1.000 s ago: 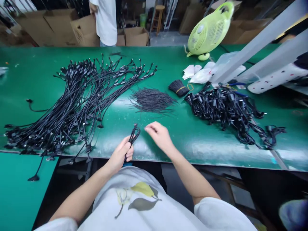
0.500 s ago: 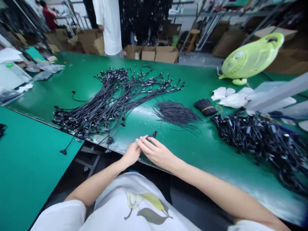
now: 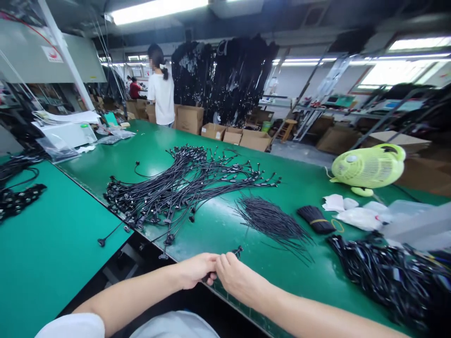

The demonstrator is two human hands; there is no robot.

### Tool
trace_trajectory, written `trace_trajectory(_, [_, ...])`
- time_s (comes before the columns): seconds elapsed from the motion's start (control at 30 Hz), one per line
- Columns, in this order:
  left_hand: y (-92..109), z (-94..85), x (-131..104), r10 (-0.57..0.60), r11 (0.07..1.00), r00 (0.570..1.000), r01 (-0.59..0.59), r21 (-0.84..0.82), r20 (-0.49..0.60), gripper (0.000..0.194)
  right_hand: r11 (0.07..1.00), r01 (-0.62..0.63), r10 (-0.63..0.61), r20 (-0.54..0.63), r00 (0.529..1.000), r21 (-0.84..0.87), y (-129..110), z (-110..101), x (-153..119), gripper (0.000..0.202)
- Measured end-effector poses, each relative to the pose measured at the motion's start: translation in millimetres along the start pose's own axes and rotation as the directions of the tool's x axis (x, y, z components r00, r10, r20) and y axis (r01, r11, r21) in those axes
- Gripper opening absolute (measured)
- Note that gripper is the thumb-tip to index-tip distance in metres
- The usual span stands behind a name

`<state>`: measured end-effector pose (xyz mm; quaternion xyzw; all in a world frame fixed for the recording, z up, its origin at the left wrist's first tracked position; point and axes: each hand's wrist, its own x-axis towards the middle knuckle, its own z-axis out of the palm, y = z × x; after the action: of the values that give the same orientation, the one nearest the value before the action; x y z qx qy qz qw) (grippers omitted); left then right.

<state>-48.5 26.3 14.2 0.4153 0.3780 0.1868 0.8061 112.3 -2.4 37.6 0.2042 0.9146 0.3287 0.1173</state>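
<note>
My left hand [image 3: 197,271] and my right hand [image 3: 241,280] meet at the near edge of the green table, fingers closed together round a folded black cable [image 3: 238,252]. One end of the cable sticks out past my right fingers, and a dark bit shows under my left fingers; the rest is hidden. Beyond my hands lies a pile of loose black cables [image 3: 176,183] with connectors at their ends. Thin black ties [image 3: 271,220] are heaped right of that pile. Beside them is a bundle of black ties [image 3: 315,219] with a yellow band round it.
Bundled black cables [image 3: 387,272] are heaped at the right. Behind them are white scraps [image 3: 362,218] and a light green fan [image 3: 369,165]. Past the far table edge stand cardboard boxes [image 3: 255,140] and a person in a white shirt [image 3: 164,96]. More cables [image 3: 21,199] lie at left.
My view has tilted up, so the table sits lower in it and the room beyond shows more. My hands stay together on the cable, with my left fingers now curled under it.
</note>
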Motion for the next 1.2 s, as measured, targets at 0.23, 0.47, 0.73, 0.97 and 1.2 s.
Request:
trace_trajectory(0.23, [4.4,-4.6,10.9,0.398,0.917,0.906,-0.398,0.032,-0.143,0.035,0.510,-0.452,0.674,-0.013,0.739,0.732,13.9,25.8,12.7,0.029])
trace_trajectory(0.47, [19.3,-26.4,8.6,0.742,0.445,0.663,-0.598,0.666,0.100,0.026,-0.208,-0.226,0.842,0.292,0.454,0.952,-5.1,24.4,19.5,0.036])
trace_trajectory(0.73, [9.8,-35.7,-11.0,0.620,0.533,0.747,-0.625,0.570,0.239,0.027,0.433,-0.527,0.837,-0.110,0.536,0.731,-17.2,20.4,3.5,0.032])
trace_trajectory(0.97, [-0.2,-24.5,0.7,0.379,0.833,0.925,-0.327,0.446,-0.030,0.031,0.674,-0.424,0.703,-0.350,0.619,0.605,-27.9,8.0,13.1,0.030])
trace_trajectory(1.2, [10.0,-23.3,-21.8,0.517,0.747,0.854,-0.479,0.461,0.050,0.052,0.466,-0.559,0.786,-0.030,0.617,0.686,-26.4,25.2,7.8,0.028])
